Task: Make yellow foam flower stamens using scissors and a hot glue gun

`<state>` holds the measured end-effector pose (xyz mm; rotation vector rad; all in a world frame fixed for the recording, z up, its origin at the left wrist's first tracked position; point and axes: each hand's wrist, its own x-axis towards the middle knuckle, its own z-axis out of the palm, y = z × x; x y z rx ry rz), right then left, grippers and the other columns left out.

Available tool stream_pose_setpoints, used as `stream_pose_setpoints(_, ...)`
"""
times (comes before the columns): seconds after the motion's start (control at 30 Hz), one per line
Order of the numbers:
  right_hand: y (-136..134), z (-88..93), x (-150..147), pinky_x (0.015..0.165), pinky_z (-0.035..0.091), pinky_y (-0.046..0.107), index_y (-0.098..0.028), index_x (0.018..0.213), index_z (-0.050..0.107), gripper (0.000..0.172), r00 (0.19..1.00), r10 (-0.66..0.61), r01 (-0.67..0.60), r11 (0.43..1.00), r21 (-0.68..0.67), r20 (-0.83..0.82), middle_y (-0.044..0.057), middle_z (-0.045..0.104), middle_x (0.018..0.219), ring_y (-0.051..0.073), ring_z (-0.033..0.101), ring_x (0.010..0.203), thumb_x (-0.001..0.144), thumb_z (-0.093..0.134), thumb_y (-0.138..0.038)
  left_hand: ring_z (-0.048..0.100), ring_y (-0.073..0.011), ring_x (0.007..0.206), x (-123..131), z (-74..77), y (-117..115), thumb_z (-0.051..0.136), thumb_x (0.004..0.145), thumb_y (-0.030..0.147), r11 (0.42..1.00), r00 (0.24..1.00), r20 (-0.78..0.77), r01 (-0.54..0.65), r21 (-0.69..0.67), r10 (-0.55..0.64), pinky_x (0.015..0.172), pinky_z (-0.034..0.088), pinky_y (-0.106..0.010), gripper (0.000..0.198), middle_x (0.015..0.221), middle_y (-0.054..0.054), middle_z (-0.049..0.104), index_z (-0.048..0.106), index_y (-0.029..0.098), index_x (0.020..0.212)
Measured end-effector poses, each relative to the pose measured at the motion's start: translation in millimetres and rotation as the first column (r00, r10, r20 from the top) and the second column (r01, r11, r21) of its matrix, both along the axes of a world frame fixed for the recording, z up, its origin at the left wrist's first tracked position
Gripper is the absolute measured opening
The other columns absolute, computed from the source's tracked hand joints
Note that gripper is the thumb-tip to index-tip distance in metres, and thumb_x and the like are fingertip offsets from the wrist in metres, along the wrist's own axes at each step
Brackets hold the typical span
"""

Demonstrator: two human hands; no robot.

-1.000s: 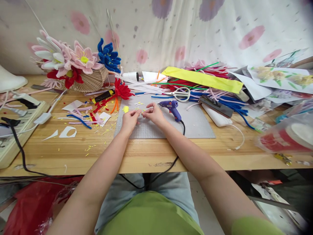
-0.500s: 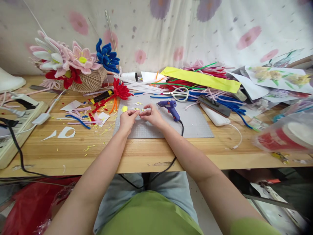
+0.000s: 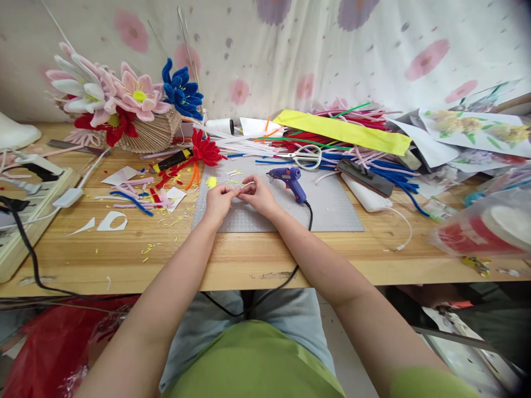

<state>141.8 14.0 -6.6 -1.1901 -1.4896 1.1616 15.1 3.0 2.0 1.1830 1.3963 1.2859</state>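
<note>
Above the grey cutting mat point(image 3: 332, 215), my left hand point(image 3: 218, 203) and my right hand point(image 3: 259, 195) meet at the fingertips. Both are closed in a pinch, thumb against fingers. Whatever lies between the fingertips is too small and hidden to name. Just beyond my left hand is a small yellow piece point(image 3: 211, 182), with thin pale strands and yellow bits beside it. A purple hot glue gun point(image 3: 290, 181) lies on the mat to the right of my right hand, its black cord running down over the table edge.
White-handled scissors point(image 3: 307, 157) lie behind the glue gun, before a heap of coloured pipe cleaners point(image 3: 244, 145). A red fuzzy flower point(image 3: 204, 148) and scraps are at left. Further out stand a power strip point(image 3: 39, 221), a flower basket point(image 3: 149, 132) and a bagged red cup point(image 3: 477, 226).
My right hand's fingertips have closed in against those of my left hand. The view has shifted slightly; the things on the table stay where they were.
</note>
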Motion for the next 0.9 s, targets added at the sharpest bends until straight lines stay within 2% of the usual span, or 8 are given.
stream_pose_setpoints(0.2, -1, 3.1, 7, 0.065, 0.046, 0.025, -0.023, 0.087, 0.042, 0.033, 0.991, -0.031, 0.03, 1.0, 0.01, 0.132, -0.007, 0.065, 0.069, 0.011, 0.061, 0.064, 0.064, 0.066, -0.022, 0.037, -0.0082, 0.038, -3, -7.9, 6, 0.06, 0.071, 0.053, 1.0, 0.991, -0.134, 0.01, -0.025, -0.014, 0.041, 0.027, -0.024, 0.038, 0.05, 0.001, 0.048, 0.064, 0.018, 0.057)
stream_pose_setpoints(0.3, -2, 5.2, 10, 0.065, 0.046, 0.025, -0.024, 0.086, 0.041, 0.032, 0.987, -0.023, 0.023, 1.0, 0.004, 0.157, -0.007, 0.066, 0.069, 0.011, 0.062, 0.064, 0.065, 0.065, -0.022, 0.042, -0.0099, 0.043, -10, -8.3, 9, 0.056, 0.074, 0.053, 0.999, 0.986, -0.161, -0.038, -0.009, 0.036, 0.046, 0.03, -0.025, 0.038, 0.056, -0.001, 0.052, 0.067, 0.018, 0.066)
stream_pose_setpoints(0.4, -2, 5.8, 12, 0.067, 0.047, 0.026, -0.025, 0.086, 0.041, 0.03, 0.982, 0.0, -0.002, 1.0, 0.007, 0.189, -0.007, 0.067, 0.07, 0.011, 0.063, 0.065, 0.066, 0.064, -0.02, 0.047, -0.0114, 0.056, -18, -4.2, 10, 0.058, 0.076, 0.042, 0.978, 0.953, -0.252, -0.127, 0.168, 0.167, 0.057, 0.037, -0.024, 0.025, 0.066, -0.001, 0.055, 0.067, 0.019, 0.077)
stream_pose_setpoints(0.47, -3, 6.4, 13, 0.07, 0.047, 0.027, -0.025, 0.086, 0.042, 0.029, 0.973, 0.008, -0.015, 0.999, 0.031, 0.232, -0.007, 0.067, 0.071, 0.012, 0.063, 0.067, 0.067, 0.063, -0.019, 0.048, -0.0118, 0.064, -23, -0.6, 10, 0.059, 0.075, 0.035, 0.951, 0.914, -0.348, -0.108, 0.288, 0.21, 0.066, 0.039, -0.024, 0.017, 0.073, -0.001, 0.057, 0.067, 0.02, 0.078)
stream_pose_setpoints(0.6, -5, 9.1, 15, 0.073, 0.047, 0.028, -0.026, 0.086, 0.043, 0.026, 0.957, 0.016, -0.041, 0.996, 0.079, 0.289, -0.006, 0.068, 0.072, 0.013, 0.064, 0.07, 0.069, 0.061, -0.018, 0.05, -0.0137, 0.07, -24, 2.9, 7, 0.064, 0.072, 0.037, 0.956, 0.875, -0.477, 0.067, 0.286, 0.081, 0.071, 0.04, -0.027, 0.018, 0.077, -0.003, 0.057, 0.065, 0.019, 0.07)
stream_pose_setpoints(0.73, -6, 9.9, 15, 0.072, 0.047, 0.029, -0.026, 0.087, 0.043, 0.026, 0.958, 0.039, -0.065, 0.994, 0.083, 0.283, -0.005, 0.068, 0.072, 0.013, 0.064, 0.071, 0.07, 0.061, -0.019, 0.054, -0.0177, 0.087, -20, 1.6, 4, 0.062, 0.074, 0.027, 0.938, 0.855, -0.515, 0.226, 0.265, -0.06, 0.081, 0.04, -0.03, 0.016, 0.093, -0.005, 0.064, 0.068, 0.022, 0.088)
stream_pose_setpoints(0.8, -5, 8.6, 15, 0.072, 0.047, 0.029, -0.026, 0.086, 0.043, 0.025, 0.967, 0.037, -0.057, 0.996, 0.072, 0.253, -0.005, 0.068, 0.073, 0.013, 0.064, 0.071, 0.07, 0.061, -0.02, 0.056, -0.0177, 0.087, -19, 0.4, 4, 0.06, 0.074, 0.021, 0.944, 0.856, -0.509, 0.239, 0.227, -0.094, 0.081, 0.04, -0.03, 0.019, 0.091, -0.005, 0.066, 0.068, 0.022, 0.091)
stream_pose_setpoints(0.9, -3, 5.6, 14, 0.071, 0.047, 0.028, -0.025, 0.087, 0.042, 0.025, 0.982, 0.03, -0.042, 0.997, 0.058, 0.189, -0.005, 0.067, 0.073, 0.012, 0.063, 0.069, 0.07, 0.061, -0.021, 0.058, -0.016, 0.079, -19, -2.5, 7, 0.057, 0.074, 0.02, 0.962, 0.892, -0.446, 0.18, 0.203, -0.073, 0.076, 0.042, -0.029, 0.021, 0.086, -0.004, 0.067, 0.069, 0.021, 0.092)
